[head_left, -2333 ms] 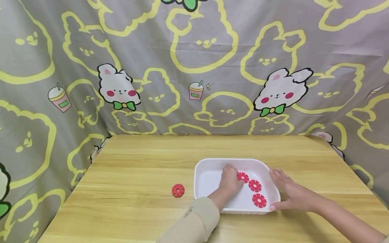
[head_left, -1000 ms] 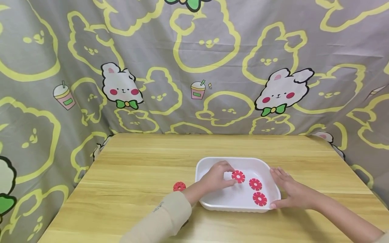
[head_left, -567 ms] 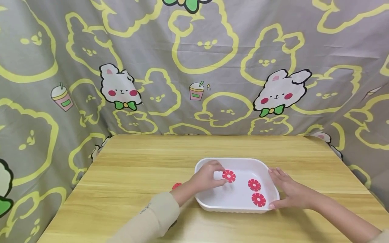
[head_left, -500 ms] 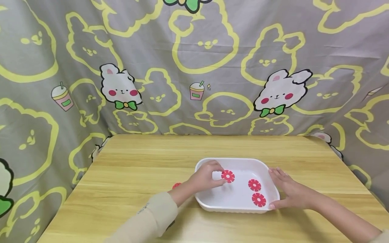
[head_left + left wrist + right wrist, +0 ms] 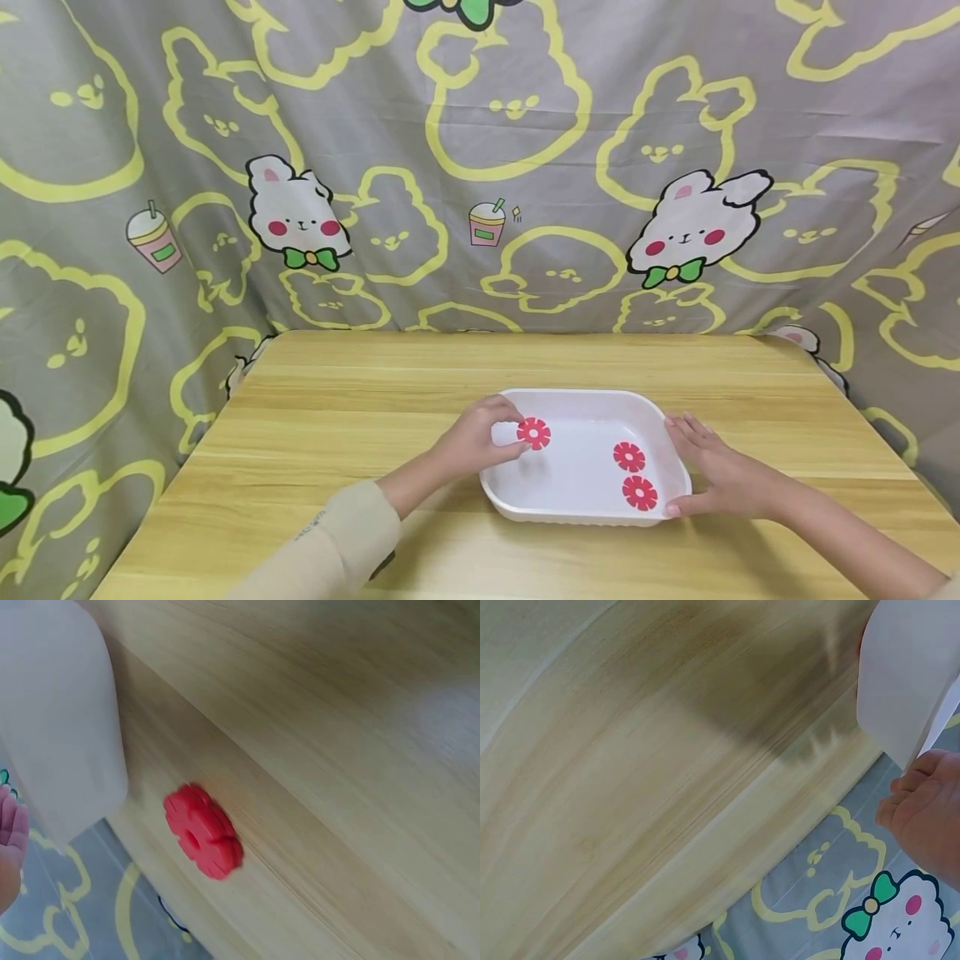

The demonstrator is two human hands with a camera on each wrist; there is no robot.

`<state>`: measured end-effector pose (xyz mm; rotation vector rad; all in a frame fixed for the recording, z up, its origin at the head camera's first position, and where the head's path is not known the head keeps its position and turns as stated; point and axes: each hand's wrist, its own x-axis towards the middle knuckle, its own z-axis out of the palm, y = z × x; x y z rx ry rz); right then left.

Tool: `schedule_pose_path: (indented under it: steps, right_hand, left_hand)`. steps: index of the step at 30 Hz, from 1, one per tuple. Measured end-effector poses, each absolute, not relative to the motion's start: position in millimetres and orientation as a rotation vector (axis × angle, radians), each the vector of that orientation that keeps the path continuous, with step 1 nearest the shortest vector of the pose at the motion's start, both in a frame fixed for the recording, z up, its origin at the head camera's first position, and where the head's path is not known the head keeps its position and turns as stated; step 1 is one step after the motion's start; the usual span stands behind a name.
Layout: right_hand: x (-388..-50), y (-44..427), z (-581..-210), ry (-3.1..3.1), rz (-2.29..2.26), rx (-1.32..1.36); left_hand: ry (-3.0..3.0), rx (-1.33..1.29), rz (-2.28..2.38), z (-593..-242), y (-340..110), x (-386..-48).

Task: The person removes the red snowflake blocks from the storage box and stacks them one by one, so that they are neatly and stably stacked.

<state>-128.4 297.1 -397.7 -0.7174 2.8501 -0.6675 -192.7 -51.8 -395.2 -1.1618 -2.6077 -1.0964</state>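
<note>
The left hand [image 5: 474, 439] has thumb and fingers curved, only partly apart; they pinch the left edge of a red disc [image 5: 543, 434] over the left end of the white tray [image 5: 573, 500]. A light, steady pinch, clear of the tray's edge, should serve well. The left forearm slants low; the right hand [image 5: 716, 479], fingers nearly straight, rests against the tray's right end.

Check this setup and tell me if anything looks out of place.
Nothing looks spilled or damaged. One oddity: in the left wrist view, a red notched piece lies on the table outside the white tray, whereas two red discs lie inside it. That may well be deliberate.
</note>
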Motion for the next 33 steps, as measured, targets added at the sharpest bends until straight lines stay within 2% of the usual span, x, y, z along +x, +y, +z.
schedule_pose_path:
  steps: [18,33]
  right_hand:
    - [-124,297,-400,2.934,-0.536,-0.747]
    - [-121,297,-399,3.035,-0.295,-0.812]
  left_hand:
    - [-2.560,-0.905,-1.100,-404,-102,-184]
    - [-2.574,-0.697,-1.059,-432,-137,-173]
